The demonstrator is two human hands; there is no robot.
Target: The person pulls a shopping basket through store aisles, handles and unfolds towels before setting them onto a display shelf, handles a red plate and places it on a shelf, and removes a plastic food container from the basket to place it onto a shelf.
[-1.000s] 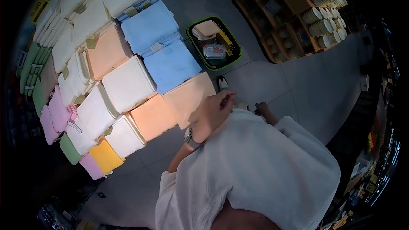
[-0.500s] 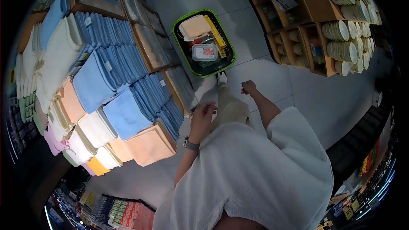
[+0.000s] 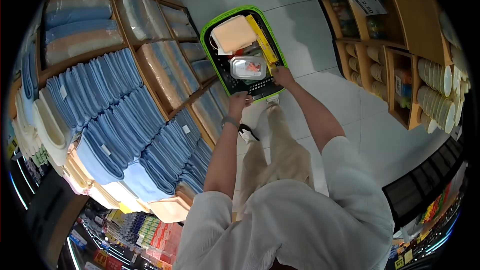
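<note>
A black shopping basket (image 3: pixel 206 45) with a bright green rim rests on the floor in front of my feet. In it are a folded peach cloth (image 3: pixel 233 34), a clear plastic food box (image 3: pixel 248 68) with a printed label, and a long yellow box (image 3: pixel 262 39) along the right side. My left hand (image 3: pixel 239 104) has its fingers curled at the near left corner of the basket's rim. On the near right side, my right hand (image 3: pixel 283 77) is closed at the rim; its fingertips are partly hidden.
Shelves of folded blue towels (image 3: pixel 120 115) and packaged towels (image 3: pixel 167 72) stand close on my left. On the right is a wooden shelf unit (image 3: pixel 417 15) with a price sign (image 3: pixel 369 3) and stacked bowls (image 3: pixel 437 95). Grey floor tiles (image 3: pixel 320 52) lie between.
Both hands have moved forward, from near my body to the basket's near rim, and my arms are now stretched out. The shelves have shifted in view as my head moved.
</note>
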